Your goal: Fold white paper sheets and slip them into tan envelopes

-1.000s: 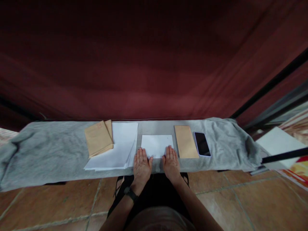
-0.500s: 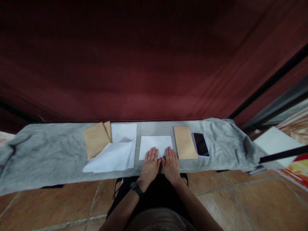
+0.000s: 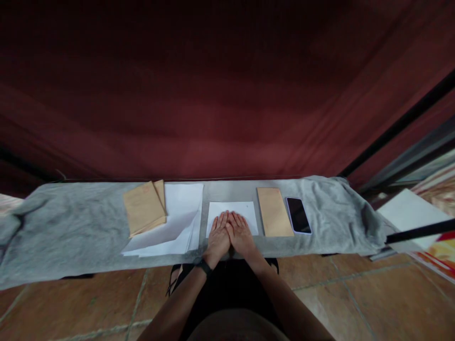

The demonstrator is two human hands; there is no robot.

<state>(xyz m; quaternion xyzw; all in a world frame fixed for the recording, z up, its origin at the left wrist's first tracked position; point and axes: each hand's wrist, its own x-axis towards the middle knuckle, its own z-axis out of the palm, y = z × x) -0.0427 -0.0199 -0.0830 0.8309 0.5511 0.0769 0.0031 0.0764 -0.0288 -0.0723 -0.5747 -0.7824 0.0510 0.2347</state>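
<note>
A folded sheet of white paper lies on the grey cloth in front of me, its fold or edge partly hidden under my hands. My left hand rests flat on the near part of the paper, fingers stretched forward. Beside it and touching it, my right hand also presses flat, its thumb side against the left hand. Neither hand grips anything. To the right of the paper lies a brown envelope. A stack of loose white sheets sits to the left, its top sheet curled.
Several brown envelopes overlap the sheets at left. A phone lies right of the single envelope. Grey cloth covers the narrow bench. Behind hangs a dark red curtain; a black bar crosses at right.
My right hand has slid left across the paper to meet my left hand, which has shifted slightly. At left, the curled top sheet has dropped lower, uncovering more of the brown envelopes.
</note>
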